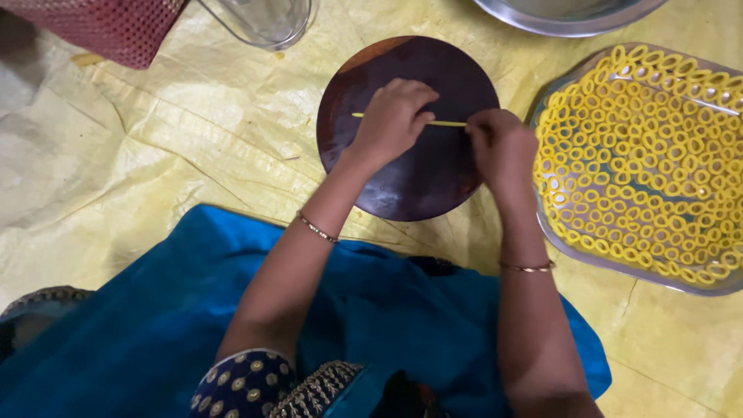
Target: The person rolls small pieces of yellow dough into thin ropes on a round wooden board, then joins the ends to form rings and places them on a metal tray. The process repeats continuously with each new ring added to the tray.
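- Thin yellow dough strand [447, 123] lies straight across the upper half of a round dark wooden board [418, 174], running left to right. One end pokes out past the left hand; the middle stretch shows between the two hands.
- Left hand [391, 122] rests palm-down over the strand's left part, fingers held together and curled, fingertips pressing on the strand against the board.
- Right hand [503, 147] sits at the board's right edge, fingers bunched and pinching the right end of the strand. Exact finger contact is hidden under the knuckles.
- Both wrists carry a thin gold bangle: left bangle [317, 228], right bangle [527, 268].
- Board lies flat on a wrinkled yellow plastic sheet [155, 155] that covers the floor.
- Just right of the board, close to the right hand: a shallow metal tray [542, 108], tilted in view, packed with small yellow dough rings [642, 155] lying side by side in one layer.
- Top edge, beyond the board: the base of a clear plastic jug [263, 22] and, to its right, the rim of a steel bowl [569, 23], both cut by the frame.
- Top left corner: a red mesh-textured item [116, 27], partly out of view.
- Nearest the camera: blue cloth [155, 325] spread over the person's lap, with a patterned dark-blue and gold sleeve [248, 387] at the left upper arm.
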